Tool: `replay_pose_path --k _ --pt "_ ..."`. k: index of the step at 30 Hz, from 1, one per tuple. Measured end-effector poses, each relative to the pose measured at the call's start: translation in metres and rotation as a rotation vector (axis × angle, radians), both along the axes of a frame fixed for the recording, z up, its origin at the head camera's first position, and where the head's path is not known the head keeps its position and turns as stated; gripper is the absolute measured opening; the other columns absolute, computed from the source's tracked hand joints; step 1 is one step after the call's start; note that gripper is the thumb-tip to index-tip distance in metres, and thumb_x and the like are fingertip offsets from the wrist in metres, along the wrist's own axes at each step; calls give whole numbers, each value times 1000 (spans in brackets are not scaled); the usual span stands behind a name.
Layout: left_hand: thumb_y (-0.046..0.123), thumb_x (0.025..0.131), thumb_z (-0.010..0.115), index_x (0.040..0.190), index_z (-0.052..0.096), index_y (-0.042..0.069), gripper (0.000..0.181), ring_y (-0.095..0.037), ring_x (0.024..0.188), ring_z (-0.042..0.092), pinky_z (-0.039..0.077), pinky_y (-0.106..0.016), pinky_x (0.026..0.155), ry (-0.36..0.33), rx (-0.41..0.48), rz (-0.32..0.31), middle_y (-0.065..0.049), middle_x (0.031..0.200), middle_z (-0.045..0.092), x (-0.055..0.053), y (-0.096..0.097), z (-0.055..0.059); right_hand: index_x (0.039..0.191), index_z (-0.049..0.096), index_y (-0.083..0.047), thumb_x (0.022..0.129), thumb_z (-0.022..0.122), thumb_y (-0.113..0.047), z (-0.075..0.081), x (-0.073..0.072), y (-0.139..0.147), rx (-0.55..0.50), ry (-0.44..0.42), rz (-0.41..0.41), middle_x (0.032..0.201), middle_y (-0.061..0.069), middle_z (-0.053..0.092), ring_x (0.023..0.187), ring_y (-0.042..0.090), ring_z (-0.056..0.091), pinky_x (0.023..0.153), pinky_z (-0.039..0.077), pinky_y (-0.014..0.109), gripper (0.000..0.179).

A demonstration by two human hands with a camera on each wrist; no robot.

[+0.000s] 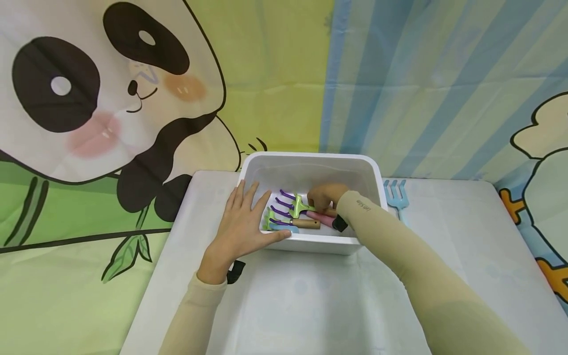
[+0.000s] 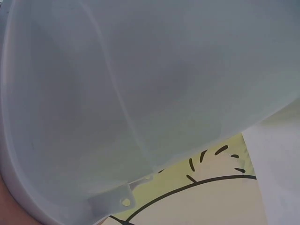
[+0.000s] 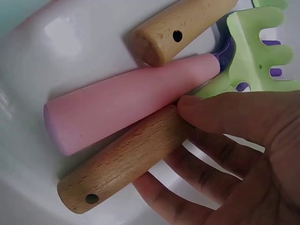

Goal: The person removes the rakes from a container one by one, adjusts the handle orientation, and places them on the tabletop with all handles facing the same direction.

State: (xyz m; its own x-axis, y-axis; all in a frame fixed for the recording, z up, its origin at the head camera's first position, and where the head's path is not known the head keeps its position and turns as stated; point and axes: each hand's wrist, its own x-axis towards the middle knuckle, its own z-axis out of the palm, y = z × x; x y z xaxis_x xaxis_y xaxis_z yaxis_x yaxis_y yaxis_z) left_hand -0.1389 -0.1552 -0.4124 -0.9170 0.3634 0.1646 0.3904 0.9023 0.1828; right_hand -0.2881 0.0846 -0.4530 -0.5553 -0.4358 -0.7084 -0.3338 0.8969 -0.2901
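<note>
Right hand: down inside the white bin, grasping; thumb on top of a wooden handle, fingers curled beneath it.
Green rake: in the bin, its wooden handle in the right hand; head lies to the left of the hand, handle butt showing past the thumb in the right wrist view.
Pink handle: just beside the gripped wood, running alongside it; purple neck passes by the green head.
2nd wooden handle: beyond the pink handle from the grip, nearer the bin's near wall.
Other pieces: 1 more bit of green and 1 blue piece, at the bin's left end, well apart from the right hand.
Left hand: grasping nothing, fingers spread over the bin's left end, thumb along the near rim.
Blue fork: outside, right of the bin, on the white table.
</note>
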Motion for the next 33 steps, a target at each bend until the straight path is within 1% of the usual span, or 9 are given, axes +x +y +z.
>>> replay_pose_path --k 8,13,15,17,19,21,25,28,33 --pt "94 75 38 152 45 12 112 -42 150 3 2 -53 119 6 0 -3 -18 162 22 1 0 -3 104 63 -10 83 57 3 -1 2 3 -25 -26 -25 104 8 59 94 25 56 73 54 38 25" --pt "94 75 38 151 45 12 112 -42 150 3 3 -54 119 9 -1 -3 -18 162 23 0 0 -4 114 63 -9 79 51 10 -2 0 5 -104 -104 -76 114 10 57 98 26 58 73 57 38 42" --pt "94 75 38 151 45 12 112 -42 150 3 3 -53 119 9 -3 -3 -18 161 23 0 0 -4 115 62 -8 77 49 13 -1 0 6 -134 -148 -117 112 11 56 96 26 57 68 55 34 45" --pt "94 75 38 151 45 12 112 -42 150 3 4 -54 119 9 -4 -3 -18 161 24 0 0 -4 111 62 -5 75 47 15 1 -1 7 -151 -184 -157 105 11 55 93 25 56 61 49 29 44" --pt "94 75 38 151 45 12 112 -42 150 3 3 -53 119 7 -3 -3 -18 161 24 0 0 -4 108 61 -4 75 46 15 2 0 7 -151 -206 -175 100 11 53 90 24 54 58 44 29 41" --pt "94 75 38 151 45 12 112 -42 150 3 3 -53 119 6 -3 -1 -18 161 23 0 0 -4 107 59 -4 75 46 15 4 -1 7 -147 -210 -146 97 10 52 88 23 54 60 46 29 39" --pt "94 75 38 151 46 11 112 -42 150 3 3 -53 119 5 -3 1 -18 161 24 0 -1 -4 114 57 -5 82 51 9 8 -3 4 -153 -203 -75 104 10 54 90 23 57 74 56 37 35" --pt "93 75 39 151 46 11 112 -42 150 3 2 -53 119 4 1 0 -19 161 25 1 -1 -3 118 56 -4 85 55 7 10 -4 4 -162 -222 -87 106 11 54 91 23 57 78 57 40 34" --pt "94 75 38 151 46 12 112 -42 150 2 2 -52 119 4 1 1 -18 161 25 0 0 -2 120 54 -4 90 60 0 18 -7 5 -170 -278 -137 102 11 54 91 23 58 78 57 41 31"
